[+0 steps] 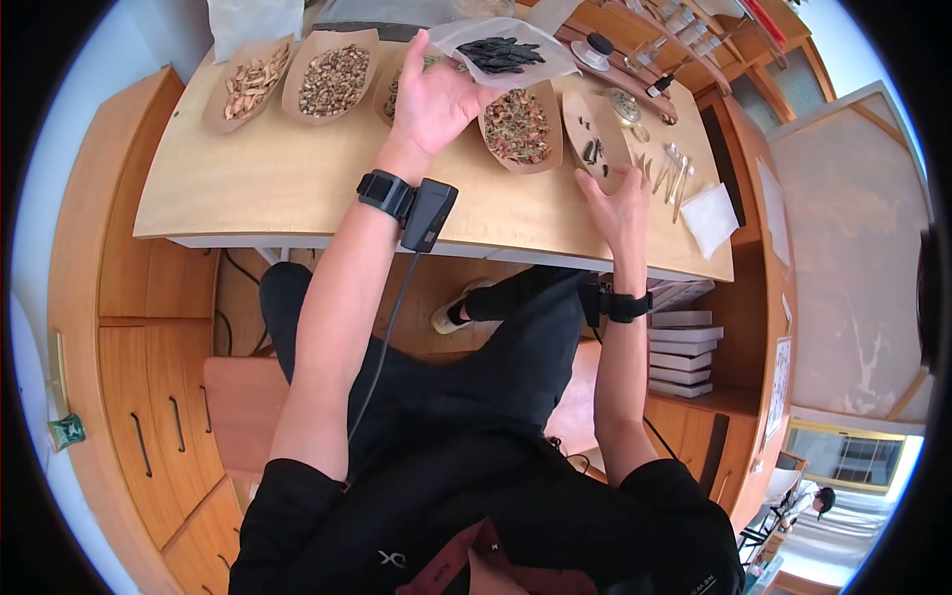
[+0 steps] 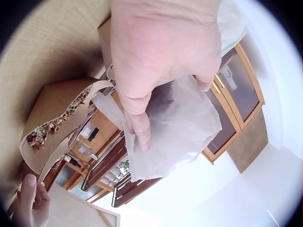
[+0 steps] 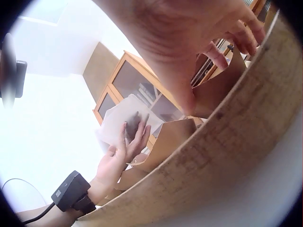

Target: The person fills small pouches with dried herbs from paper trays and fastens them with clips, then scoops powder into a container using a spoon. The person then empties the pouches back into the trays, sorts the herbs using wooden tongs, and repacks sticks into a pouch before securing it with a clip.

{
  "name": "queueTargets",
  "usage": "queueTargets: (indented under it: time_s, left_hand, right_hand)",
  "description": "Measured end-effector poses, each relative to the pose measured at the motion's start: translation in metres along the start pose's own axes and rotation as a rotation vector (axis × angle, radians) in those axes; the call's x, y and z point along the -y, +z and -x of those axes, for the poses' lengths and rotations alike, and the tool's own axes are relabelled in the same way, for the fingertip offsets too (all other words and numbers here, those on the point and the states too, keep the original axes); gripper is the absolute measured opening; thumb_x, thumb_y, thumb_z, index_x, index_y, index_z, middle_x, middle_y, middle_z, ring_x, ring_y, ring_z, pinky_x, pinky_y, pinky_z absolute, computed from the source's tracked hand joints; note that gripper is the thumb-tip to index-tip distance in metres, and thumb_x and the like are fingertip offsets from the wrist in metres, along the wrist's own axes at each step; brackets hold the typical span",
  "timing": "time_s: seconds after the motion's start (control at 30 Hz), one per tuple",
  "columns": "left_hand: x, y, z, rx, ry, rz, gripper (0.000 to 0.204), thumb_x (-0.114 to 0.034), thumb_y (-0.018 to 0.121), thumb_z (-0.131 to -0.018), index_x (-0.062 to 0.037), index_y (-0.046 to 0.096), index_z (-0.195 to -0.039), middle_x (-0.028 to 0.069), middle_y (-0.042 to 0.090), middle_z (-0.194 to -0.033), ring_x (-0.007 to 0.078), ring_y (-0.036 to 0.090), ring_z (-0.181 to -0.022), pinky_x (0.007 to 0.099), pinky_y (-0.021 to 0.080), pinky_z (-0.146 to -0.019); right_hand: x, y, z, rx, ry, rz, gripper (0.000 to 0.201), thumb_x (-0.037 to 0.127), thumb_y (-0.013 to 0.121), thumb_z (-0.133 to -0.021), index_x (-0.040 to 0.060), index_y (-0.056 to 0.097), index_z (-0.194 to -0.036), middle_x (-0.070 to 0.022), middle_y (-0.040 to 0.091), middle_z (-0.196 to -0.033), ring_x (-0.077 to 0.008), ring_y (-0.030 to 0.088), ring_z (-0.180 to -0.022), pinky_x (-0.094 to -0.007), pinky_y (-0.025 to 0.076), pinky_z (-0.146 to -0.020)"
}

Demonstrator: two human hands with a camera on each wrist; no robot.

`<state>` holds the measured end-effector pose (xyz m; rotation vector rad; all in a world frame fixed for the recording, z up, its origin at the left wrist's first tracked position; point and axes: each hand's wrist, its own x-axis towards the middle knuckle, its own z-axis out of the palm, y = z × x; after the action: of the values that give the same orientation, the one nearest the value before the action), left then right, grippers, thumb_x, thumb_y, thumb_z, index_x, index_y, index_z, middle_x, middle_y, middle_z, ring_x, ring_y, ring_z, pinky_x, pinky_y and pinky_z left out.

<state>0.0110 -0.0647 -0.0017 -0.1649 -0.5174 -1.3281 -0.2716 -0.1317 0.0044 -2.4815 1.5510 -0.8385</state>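
Note:
A translucent white bag (image 1: pixel 540 71) with dark, elongated dried pieces (image 1: pixel 499 56) lies on the left hand (image 1: pixel 436 104), palm up; in the left wrist view its fingers curl round the bag (image 2: pixel 175 127). At the right, the right hand (image 1: pixel 620 203) touches the near end of a brown paper tray (image 1: pixel 585 111) with thumb and fingers. A few dark pieces (image 1: pixel 593 152) lie in that tray. The right wrist view shows the right hand (image 3: pixel 189 38) at the tray's wall (image 3: pixel 218 90), the thumb against it.
Paper trays of dried slices (image 1: pixel 256 84), brown pieces (image 1: pixel 332 81) and mixed flowers (image 1: pixel 518 127) stand on the table (image 1: pixel 297 188). Right of the right hand are metal tools (image 1: pixel 678 174) and a white cloth (image 1: pixel 711 218). A wooden rack (image 1: pixel 684 50) with bottles stands behind.

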Motion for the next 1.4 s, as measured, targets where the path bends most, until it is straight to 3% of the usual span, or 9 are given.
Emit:
queueTargets:
  time_s: [0.3,0.5,0.6,0.8,0.87,1.0,1.2,1.27,1.4]
  left_hand:
    - [0.003,0.004,0.000,-0.050,0.039,-0.107,0.081,-0.054,0.048,-0.096,0.0044,0.023,-0.147,0.0255,0.035,-0.148,0.0403,0.038,-0.136,0.0465,0.048,-0.105]
    - [0.000,0.002,-0.001,-0.065,0.001,-0.067,0.079,-0.055,0.050,-0.094,0.0020,0.028,-0.145,0.0227,0.038,-0.146,0.0378,0.042,-0.134,0.0511,0.043,-0.108]
    - [-0.001,-0.003,-0.001,-0.010,0.010,-0.067,0.080,-0.054,0.046,-0.097,0.0041,0.023,-0.147,0.0248,0.036,-0.148,0.0390,0.040,-0.135,0.0466,0.048,-0.104]
    - [0.001,0.000,-0.001,-0.052,0.031,-0.120,0.080,-0.056,0.052,-0.093,0.0026,0.029,-0.143,0.0234,0.039,-0.144,0.0391,0.044,-0.131,0.0506,0.047,-0.105]
    - [0.001,0.000,0.000,-0.025,0.028,-0.103,0.080,-0.054,0.049,-0.095,0.0030,0.026,-0.146,0.0239,0.036,-0.146,0.0391,0.041,-0.134,0.0482,0.046,-0.106]
    - [0.001,0.000,0.000,-0.016,0.025,-0.099,0.080,-0.053,0.047,-0.097,0.0035,0.022,-0.148,0.0243,0.034,-0.149,0.0391,0.038,-0.136,0.0457,0.046,-0.107]
    - [0.004,0.007,0.001,-0.054,0.037,-0.118,0.080,-0.053,0.047,-0.097,0.0036,0.022,-0.147,0.0245,0.033,-0.149,0.0392,0.037,-0.137,0.0467,0.041,-0.111]
    - [0.003,0.005,0.001,-0.035,0.012,-0.104,0.079,-0.053,0.046,-0.097,0.0035,0.022,-0.147,0.0246,0.033,-0.149,0.0392,0.037,-0.137,0.0470,0.041,-0.111]
    - [0.003,0.006,0.000,-0.084,0.037,-0.127,0.080,-0.055,0.051,-0.094,0.0033,0.027,-0.145,0.0232,0.038,-0.146,0.0386,0.041,-0.134,0.0514,0.042,-0.110]
  right_hand:
    - [-0.001,-0.005,0.001,-0.053,0.000,-0.052,0.072,0.047,0.079,-0.073,-0.0040,0.052,-0.117,-0.0285,0.050,-0.122,-0.0417,0.054,-0.110,-0.0446,0.047,-0.092]
    - [-0.005,0.005,-0.008,-0.046,-0.054,0.009,0.057,0.044,0.077,-0.077,-0.0045,0.059,-0.102,-0.0298,0.054,-0.118,-0.0413,0.052,-0.114,-0.0435,0.046,-0.095]
    - [-0.011,0.007,-0.007,-0.057,-0.028,-0.081,0.047,0.040,0.075,-0.080,-0.0033,0.061,-0.093,-0.0293,0.056,-0.114,-0.0411,0.050,-0.116,-0.0432,0.044,-0.097]
    - [-0.029,0.000,0.000,-0.042,-0.095,-0.114,0.035,0.028,0.076,-0.079,-0.0005,0.061,-0.092,-0.0320,0.052,-0.124,-0.0425,0.044,-0.126,-0.0426,0.039,-0.103]
    - [-0.032,-0.005,0.005,-0.018,-0.080,-0.148,0.032,0.024,0.076,-0.079,-0.0005,0.060,-0.093,-0.0355,0.046,-0.131,-0.0443,0.040,-0.131,-0.0432,0.038,-0.105]
    - [-0.044,-0.016,0.016,0.049,-0.088,-0.124,0.034,0.022,0.075,-0.079,-0.0007,0.059,-0.098,-0.0386,0.041,-0.133,-0.0476,0.037,-0.132,-0.0449,0.036,-0.106]
    - [-0.022,-0.026,0.028,0.031,-0.081,-0.069,0.054,0.036,0.078,-0.079,-0.0037,0.055,-0.108,-0.0416,0.036,-0.136,-0.0517,0.035,-0.133,-0.0476,0.035,-0.108]
    - [-0.011,-0.020,0.020,-0.004,-0.001,-0.031,0.063,0.047,0.075,-0.080,-0.0056,0.055,-0.109,-0.0392,0.040,-0.132,-0.0506,0.041,-0.127,-0.0485,0.038,-0.104]
    - [-0.014,-0.006,0.008,-0.026,0.029,-0.054,0.068,0.051,0.073,-0.081,-0.0068,0.055,-0.110,-0.0359,0.044,-0.127,-0.0487,0.047,-0.118,-0.0490,0.040,-0.100]
